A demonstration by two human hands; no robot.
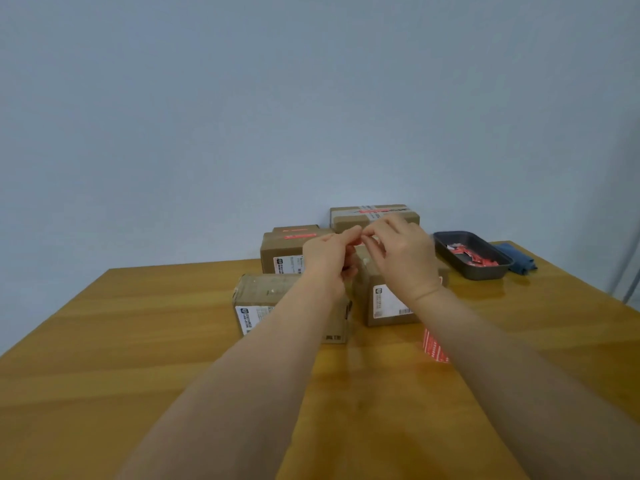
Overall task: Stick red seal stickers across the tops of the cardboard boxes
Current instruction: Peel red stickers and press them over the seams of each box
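Note:
Several brown cardboard boxes stand on the wooden table point(138, 341). The far left box point(284, 251) and the far right box point(349, 218) carry red seal stickers on top. Two nearer boxes, the near left box point(263, 299) and the near right box point(384, 303), sit under my arms. My left hand point(329, 254) and my right hand point(401, 254) meet above the near right box, fingertips pinched together on a small red sticker that is mostly hidden. A red sheet of stickers point(434, 348) lies on the table beside my right forearm.
A dark tray point(446, 251) with red sticker scraps sits at the right, with a blue cloth point(519, 259) beside it. A pale wall stands behind the table's far edge.

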